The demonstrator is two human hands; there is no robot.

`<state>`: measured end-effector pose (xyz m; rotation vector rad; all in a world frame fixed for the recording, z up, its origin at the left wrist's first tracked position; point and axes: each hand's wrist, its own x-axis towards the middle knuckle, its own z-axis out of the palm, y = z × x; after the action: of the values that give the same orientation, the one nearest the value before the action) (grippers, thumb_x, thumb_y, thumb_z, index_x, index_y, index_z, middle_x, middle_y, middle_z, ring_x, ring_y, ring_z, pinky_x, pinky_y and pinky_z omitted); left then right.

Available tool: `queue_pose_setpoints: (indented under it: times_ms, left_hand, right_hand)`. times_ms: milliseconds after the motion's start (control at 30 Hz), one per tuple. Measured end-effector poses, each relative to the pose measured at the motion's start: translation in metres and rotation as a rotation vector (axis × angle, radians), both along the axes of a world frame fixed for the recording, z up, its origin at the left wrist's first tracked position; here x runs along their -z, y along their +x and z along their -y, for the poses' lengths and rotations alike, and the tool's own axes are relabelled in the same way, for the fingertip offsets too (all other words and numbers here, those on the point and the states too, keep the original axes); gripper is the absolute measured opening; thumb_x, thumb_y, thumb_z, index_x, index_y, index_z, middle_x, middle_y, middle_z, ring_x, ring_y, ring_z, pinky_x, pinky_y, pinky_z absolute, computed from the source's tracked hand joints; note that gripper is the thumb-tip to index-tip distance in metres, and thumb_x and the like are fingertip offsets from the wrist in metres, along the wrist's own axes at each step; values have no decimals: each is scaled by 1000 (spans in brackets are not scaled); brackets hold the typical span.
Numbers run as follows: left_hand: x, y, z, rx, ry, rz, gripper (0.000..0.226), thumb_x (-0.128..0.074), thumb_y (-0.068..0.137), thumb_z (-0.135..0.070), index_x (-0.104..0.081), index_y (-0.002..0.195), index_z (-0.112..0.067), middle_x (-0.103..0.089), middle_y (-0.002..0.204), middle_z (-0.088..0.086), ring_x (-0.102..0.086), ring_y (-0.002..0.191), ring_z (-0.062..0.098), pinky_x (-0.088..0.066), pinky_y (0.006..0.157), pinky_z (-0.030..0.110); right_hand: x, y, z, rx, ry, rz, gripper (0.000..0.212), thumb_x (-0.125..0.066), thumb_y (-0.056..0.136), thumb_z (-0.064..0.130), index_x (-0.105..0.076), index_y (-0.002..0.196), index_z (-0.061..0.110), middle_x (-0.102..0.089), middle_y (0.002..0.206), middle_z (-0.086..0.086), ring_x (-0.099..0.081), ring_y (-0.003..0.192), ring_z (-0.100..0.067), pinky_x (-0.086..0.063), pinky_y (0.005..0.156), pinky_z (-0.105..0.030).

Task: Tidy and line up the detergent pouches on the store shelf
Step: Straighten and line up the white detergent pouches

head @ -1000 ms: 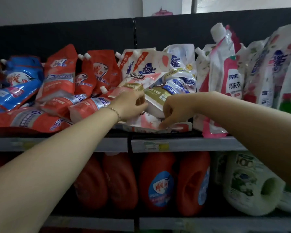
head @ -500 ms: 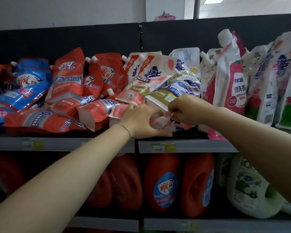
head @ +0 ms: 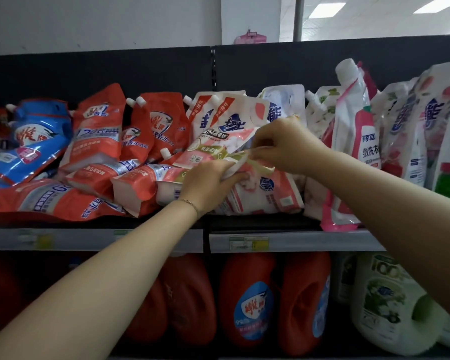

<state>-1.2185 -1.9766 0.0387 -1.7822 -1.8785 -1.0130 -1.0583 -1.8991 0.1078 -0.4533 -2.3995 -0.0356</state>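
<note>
Detergent pouches crowd the upper shelf (head: 283,241). A pink-and-white pouch (head: 268,193) lies flat at the shelf's middle. My left hand (head: 208,183) grips its upper left edge, and my right hand (head: 283,146) pinches the same edge a little higher. Behind them white pouches with blue lettering (head: 226,120) lean against the back panel. Orange pouches (head: 99,133) stand and lie in a heap to the left, with blue pouches (head: 34,144) at the far left. Tall pink and white pouches (head: 359,136) stand upright on the right.
Below the shelf edge stand orange detergent jugs (head: 252,302) and a white jug (head: 392,307) at the right. Price labels (head: 247,242) sit on the shelf rail. A black back panel (head: 270,66) closes the shelf behind the pouches.
Both hands have risen from the shelf front to the pink-and-white pouch's upper edge and now hold it together. The camera view has tilted up slightly.
</note>
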Motion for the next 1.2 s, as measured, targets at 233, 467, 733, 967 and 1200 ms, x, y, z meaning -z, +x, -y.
queue_pose_setpoints:
  times_ms: [233,467,733,967,1200]
  left_hand:
    - [-6,-4,-7,54,84,105,54,-62,88,-44,-32,48,-23,-34,45,-7,-33,45,9,-24,49,28]
    - [-16,-13,-11,70,125,114,52,-61,85,-50,-53,59,-5,-40,47,-1,-34,44,14,-25,46,26]
    - [-61,-13,-6,36,394,428,33,-61,90,-38,-59,60,-25,-63,63,2,-62,61,25,-54,65,43]
    - [-68,-24,0,27,517,753,42,-64,88,-39,-66,84,2,-71,87,19,-68,84,37,-55,79,54]
    - [-71,-36,-1,101,527,992,39,-71,82,-36,-64,105,-5,-73,94,9,-71,85,23,-56,83,47]
  right_hand:
    - [17,28,-11,65,-359,86,44,-84,61,45,-69,91,17,-70,87,1,-67,79,-14,-58,71,-34]
    - [38,24,-10,171,-323,126,24,-84,64,25,-62,63,17,-62,66,3,-56,60,-11,-46,52,-19]
    - [26,28,2,-55,-532,-322,23,-82,71,26,-69,88,32,-67,89,17,-61,84,4,-50,73,-16]
    - [20,6,-4,-85,-950,-591,63,-87,66,24,-51,117,13,-68,98,-5,-71,81,-17,-57,67,-27]
    - [45,-36,-6,-195,-985,-400,43,-84,68,8,-65,107,12,-73,101,-1,-69,85,-14,-57,72,-27]
